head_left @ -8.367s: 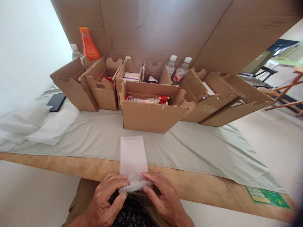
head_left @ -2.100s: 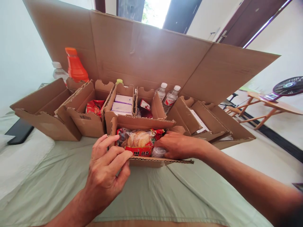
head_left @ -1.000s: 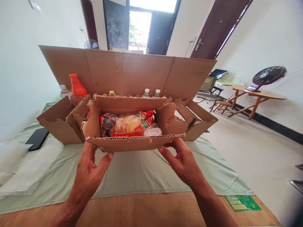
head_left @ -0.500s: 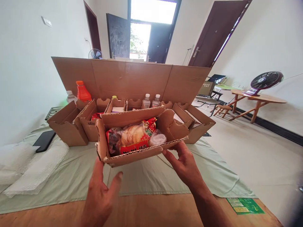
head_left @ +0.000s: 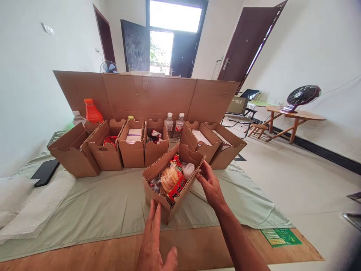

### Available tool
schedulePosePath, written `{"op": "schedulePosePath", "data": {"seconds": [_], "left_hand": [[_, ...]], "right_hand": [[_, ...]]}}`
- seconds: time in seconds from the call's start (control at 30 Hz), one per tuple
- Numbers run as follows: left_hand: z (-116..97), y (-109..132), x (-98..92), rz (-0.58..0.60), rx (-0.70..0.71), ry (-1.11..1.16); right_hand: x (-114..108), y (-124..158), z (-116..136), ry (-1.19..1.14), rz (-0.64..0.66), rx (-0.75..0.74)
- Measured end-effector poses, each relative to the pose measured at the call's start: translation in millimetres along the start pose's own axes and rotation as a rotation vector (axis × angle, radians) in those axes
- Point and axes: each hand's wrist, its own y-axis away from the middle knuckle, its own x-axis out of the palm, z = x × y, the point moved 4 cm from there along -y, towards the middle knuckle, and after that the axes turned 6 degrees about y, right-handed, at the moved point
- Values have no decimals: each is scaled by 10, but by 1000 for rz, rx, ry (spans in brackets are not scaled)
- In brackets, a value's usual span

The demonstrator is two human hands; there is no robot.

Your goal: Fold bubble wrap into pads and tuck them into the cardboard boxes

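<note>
An open cardboard box (head_left: 180,205) stands at an angle on the cloth in front of me. Inside lie a red-and-clear packet of round crackers (head_left: 171,177) and a clear plastic-wrapped roundish item (head_left: 188,170). My right hand (head_left: 210,186) grips the box at its far right corner, thumb on the near side. Against the box's near end rest the outstretched fingertips of my left hand (head_left: 155,237), its thumb spread apart. Whether the box's bottom fully touches the cloth is hard to tell.
Behind it, several cardboard boxes (head_left: 134,154) form a row before a tall cardboard panel (head_left: 146,96). Two clear bottles (head_left: 178,126) stand in the row's gap. At left lie a black phone (head_left: 45,173) and bubble wrap (head_left: 36,210). A green card (head_left: 282,237) lies near the table's right corner.
The box has turned from crosswise to angled, with its near end toward me, and come lower. My left hand has moved right along with it. The gap in the row now shows.
</note>
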Motion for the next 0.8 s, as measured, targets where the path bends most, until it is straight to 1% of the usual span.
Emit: {"op": "schedulePosePath", "data": {"seconds": [0.17,0.3,0.4,0.63,0.8], "left_hand": [[-50,-28,159,51,-58,-17],[-91,-45,267,102,-95,-14],[-117,-74,333,134,-96,-17],[-187,-147,504,217,7,42],[-260,-226,682,296,89,139]], "right_hand": [[105,-156,-65,28,-68,-27],[193,-205,-124,55,-66,-48],[243,-203,-161,74,-55,-50],[227,-133,-298,93,-35,0],[166,-102,-443,90,-13,41]]}}
